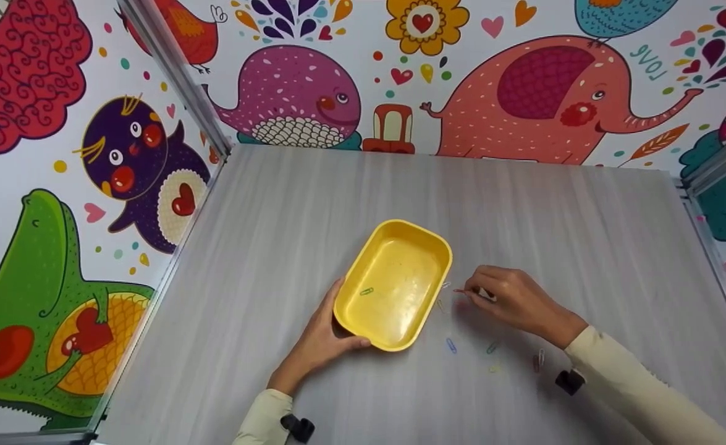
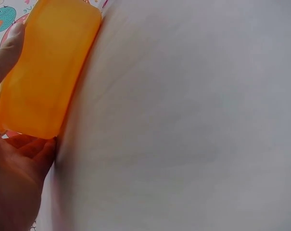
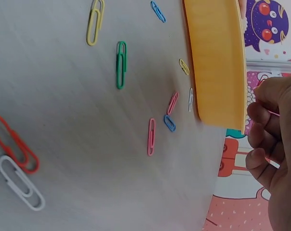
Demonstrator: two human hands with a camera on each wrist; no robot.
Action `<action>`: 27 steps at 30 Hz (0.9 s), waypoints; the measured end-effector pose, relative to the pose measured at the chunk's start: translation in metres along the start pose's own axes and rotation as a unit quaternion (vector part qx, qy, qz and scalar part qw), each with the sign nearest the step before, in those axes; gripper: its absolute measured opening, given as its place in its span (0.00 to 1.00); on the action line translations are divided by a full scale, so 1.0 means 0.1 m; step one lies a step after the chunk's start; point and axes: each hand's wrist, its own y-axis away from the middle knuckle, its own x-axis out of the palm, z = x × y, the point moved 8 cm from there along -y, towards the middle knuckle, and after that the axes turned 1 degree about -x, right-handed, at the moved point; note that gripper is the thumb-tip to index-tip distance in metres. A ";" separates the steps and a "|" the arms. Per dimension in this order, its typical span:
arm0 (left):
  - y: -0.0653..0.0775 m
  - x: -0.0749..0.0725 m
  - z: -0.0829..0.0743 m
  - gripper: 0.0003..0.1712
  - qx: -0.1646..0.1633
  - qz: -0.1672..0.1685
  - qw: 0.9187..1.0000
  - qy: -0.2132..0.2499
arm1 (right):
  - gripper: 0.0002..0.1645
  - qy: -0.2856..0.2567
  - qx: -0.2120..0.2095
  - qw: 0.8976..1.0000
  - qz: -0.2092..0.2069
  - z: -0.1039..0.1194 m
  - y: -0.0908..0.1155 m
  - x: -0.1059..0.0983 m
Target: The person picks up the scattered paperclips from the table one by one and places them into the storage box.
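My left hand (image 1: 322, 337) grips the near left corner of a yellow plastic tray (image 1: 446, 253), its thumb on the near end and its fingers along the left side. In the left wrist view the tray (image 2: 54, 62) sits between thumb and fingers. One green paper clip (image 1: 366, 291) lies inside the tray. Just right of the tray, my right hand (image 1: 517, 300) pinches a red paper clip (image 1: 460, 290) between thumb and forefinger. The right wrist view shows this held clip (image 3: 262, 81) only in part, at the fingertips, with the other fingers loosely bent.
Several loose paper clips lie right of the tray, among them a blue clip (image 1: 451, 345), a green clip (image 3: 121, 65), a white clip (image 3: 21, 183) and an orange-red clip (image 3: 14, 144). Cartoon-printed walls (image 1: 400, 111) bound the grey table (image 1: 276, 235) at the back and sides.
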 end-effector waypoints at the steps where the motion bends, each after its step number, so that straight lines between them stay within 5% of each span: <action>1: 0.00 0.00 0.00 0.75 0.001 -0.001 1.000 -0.001 | 0.06 0.001 -0.005 1.000 -0.001 0.01 -0.02 0.00; 6: 0.00 0.00 0.00 0.75 0.002 -0.003 1.000 -0.001 | 0.15 -0.009 -0.014 1.000 0.005 0.02 -0.12 0.02; 18: 0.02 0.00 0.01 0.75 -0.008 -0.003 1.000 -0.002 | 0.06 -0.003 -0.030 0.998 0.051 0.02 -0.31 0.08; 27: 0.01 0.00 0.02 0.75 -0.016 -0.002 1.000 0.005 | 0.18 -0.031 -0.027 0.996 0.079 -0.04 -0.40 0.16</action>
